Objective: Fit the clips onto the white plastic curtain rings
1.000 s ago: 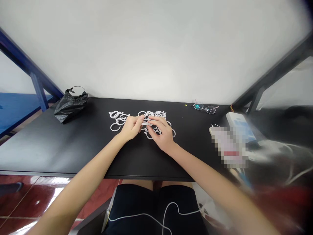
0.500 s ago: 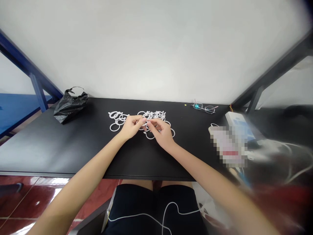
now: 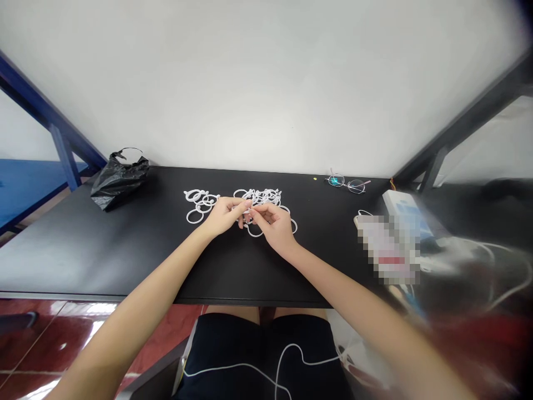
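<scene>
Pinches a small white piece at the centre of the frame, between the 2 hands and over the black worktop; cannot tell whether raised or resting. With the left hand, from the lower left, takes the left part in a grip of thumb and forefinger pressed almost together. With the right hand, takes the right part in a similar narrow grip, with hardly any gap. Cannot tell about the fingers beneath, being largely covered. Has the piece directly right of the left grip and directly left of the right grip, about equally near to each. Seems to set its long axis roughly sideways across the frame, from thumb to thumb; cannot be certain with so little in sight. Has a tangled heap of white rings just beyond the right hand, and a smaller cluster of rings beside the left hand. Includes a crumpled black bag at mid-left and glasses right of centre, well apart from the hands.
</scene>
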`<state>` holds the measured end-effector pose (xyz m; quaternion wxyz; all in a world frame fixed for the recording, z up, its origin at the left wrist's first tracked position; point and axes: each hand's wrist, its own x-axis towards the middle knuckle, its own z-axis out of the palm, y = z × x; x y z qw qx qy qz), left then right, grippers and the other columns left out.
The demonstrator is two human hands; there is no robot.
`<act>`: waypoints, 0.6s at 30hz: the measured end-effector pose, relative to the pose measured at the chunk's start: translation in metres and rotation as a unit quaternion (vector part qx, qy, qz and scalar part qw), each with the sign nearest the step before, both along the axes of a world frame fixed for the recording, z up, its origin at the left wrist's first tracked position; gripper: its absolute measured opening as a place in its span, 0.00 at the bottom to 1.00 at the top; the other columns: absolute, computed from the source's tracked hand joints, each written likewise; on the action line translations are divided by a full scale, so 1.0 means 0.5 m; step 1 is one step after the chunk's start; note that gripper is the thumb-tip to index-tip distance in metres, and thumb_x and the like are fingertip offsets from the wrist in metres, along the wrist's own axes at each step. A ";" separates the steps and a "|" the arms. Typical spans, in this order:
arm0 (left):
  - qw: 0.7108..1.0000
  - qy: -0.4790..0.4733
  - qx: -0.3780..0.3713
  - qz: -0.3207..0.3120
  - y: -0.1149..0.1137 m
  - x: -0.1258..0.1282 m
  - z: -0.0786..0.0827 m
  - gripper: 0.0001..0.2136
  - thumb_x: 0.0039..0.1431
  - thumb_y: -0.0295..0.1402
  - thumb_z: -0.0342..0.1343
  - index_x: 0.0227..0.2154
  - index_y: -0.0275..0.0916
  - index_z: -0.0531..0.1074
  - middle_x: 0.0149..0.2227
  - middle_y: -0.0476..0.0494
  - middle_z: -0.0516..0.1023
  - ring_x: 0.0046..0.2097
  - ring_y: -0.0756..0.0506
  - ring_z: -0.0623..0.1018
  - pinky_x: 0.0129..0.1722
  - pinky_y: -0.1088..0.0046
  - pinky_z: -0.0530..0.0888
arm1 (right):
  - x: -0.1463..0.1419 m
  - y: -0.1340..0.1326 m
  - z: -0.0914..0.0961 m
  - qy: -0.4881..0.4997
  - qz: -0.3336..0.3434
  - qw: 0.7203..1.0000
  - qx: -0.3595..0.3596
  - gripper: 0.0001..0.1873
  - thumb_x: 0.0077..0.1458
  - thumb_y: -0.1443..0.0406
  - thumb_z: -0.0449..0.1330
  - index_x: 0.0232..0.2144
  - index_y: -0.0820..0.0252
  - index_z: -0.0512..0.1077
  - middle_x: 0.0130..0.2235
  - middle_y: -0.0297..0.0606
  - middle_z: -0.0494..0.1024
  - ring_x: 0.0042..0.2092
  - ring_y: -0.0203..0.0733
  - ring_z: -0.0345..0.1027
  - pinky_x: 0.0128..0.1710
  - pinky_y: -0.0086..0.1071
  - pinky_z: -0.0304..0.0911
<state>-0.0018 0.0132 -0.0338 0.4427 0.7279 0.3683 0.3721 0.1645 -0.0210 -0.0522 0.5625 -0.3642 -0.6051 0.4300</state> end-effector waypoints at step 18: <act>0.999 0.030 0.008 0.022 -0.009 0.009 0.007 0.20 0.63 0.47 0.50 0.22 0.37 0.66 0.16 0.54 0.60 0.21 0.52 0.64 0.25 0.76 0.73 | -0.001 0.007 -0.007 -0.013 0.001 1.000 0.007 0.12 0.56 0.56 0.63 0.29 0.58 0.72 0.28 0.33 0.76 0.29 0.36 0.72 0.33 0.32 0.70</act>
